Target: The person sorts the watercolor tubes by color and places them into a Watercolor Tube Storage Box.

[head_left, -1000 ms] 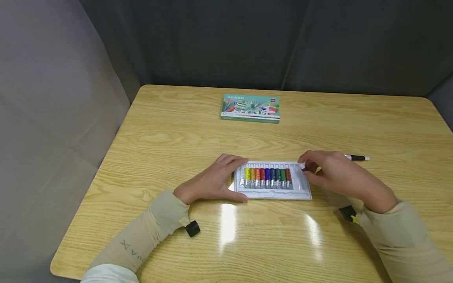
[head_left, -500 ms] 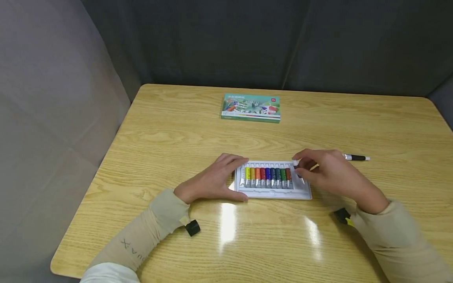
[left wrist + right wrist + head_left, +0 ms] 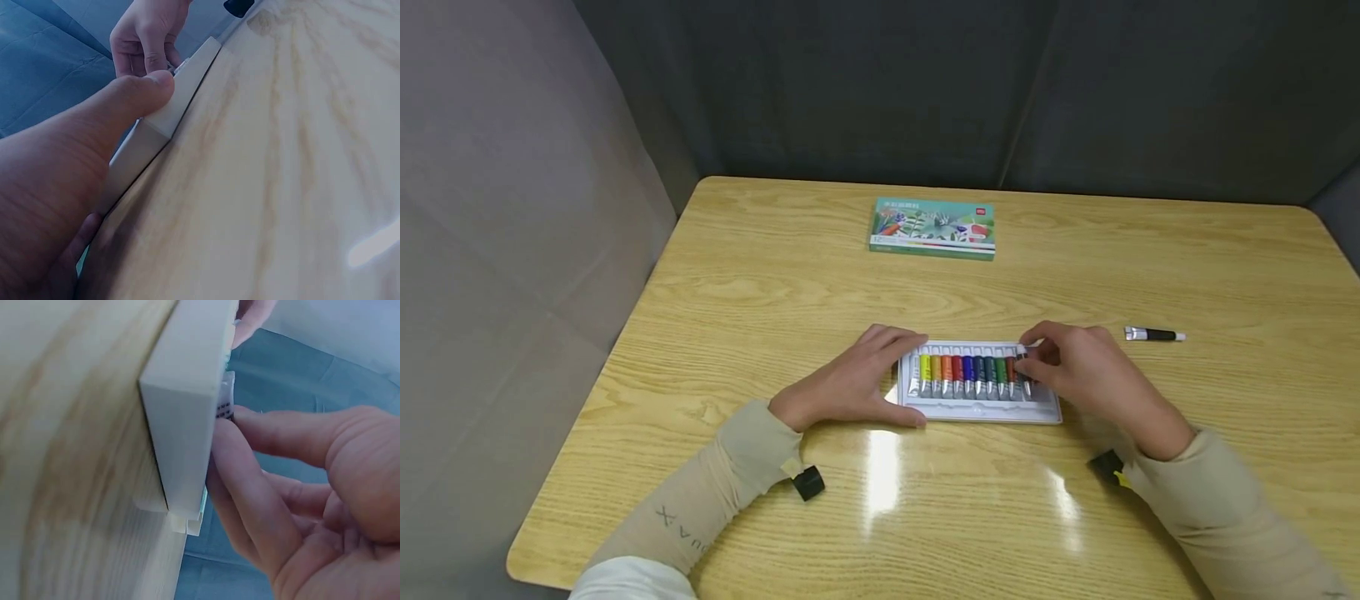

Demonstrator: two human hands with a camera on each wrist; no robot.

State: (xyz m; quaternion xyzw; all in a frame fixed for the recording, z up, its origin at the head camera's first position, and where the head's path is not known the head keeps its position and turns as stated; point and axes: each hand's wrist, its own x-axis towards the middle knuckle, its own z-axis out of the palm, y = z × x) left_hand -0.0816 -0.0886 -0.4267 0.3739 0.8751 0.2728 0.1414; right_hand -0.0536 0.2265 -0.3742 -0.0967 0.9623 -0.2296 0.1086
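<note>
A white plastic tray (image 3: pixel 977 411) holds a row of coloured paint tubes (image 3: pixel 967 377), running from white and yellow to brown. My left hand (image 3: pixel 850 381) grips its left end, thumb at the near edge and fingers at the far edge. Thumb and fingers of my right hand (image 3: pixel 1093 379) pinch a dark paint tube (image 3: pixel 1027 388) with a white cap, over the right part of the tray beside the brown tube. In the right wrist view the crimped end of that paint tube (image 3: pixel 225 397) shows beyond the fingertips; the fingers cover most of its body.
At the back of the wooden table (image 3: pixel 760 275) lies a green printed paint box (image 3: pixel 932 228). A black paint tube (image 3: pixel 1156 335) with a white cap lies to the right, beyond my right hand. Dark curtains (image 3: pixel 865 92) hang behind the table.
My right hand has moved left over the tray, bringing the dark paint tube from the tray's right edge to beside the brown one. My left hand has stayed in place.
</note>
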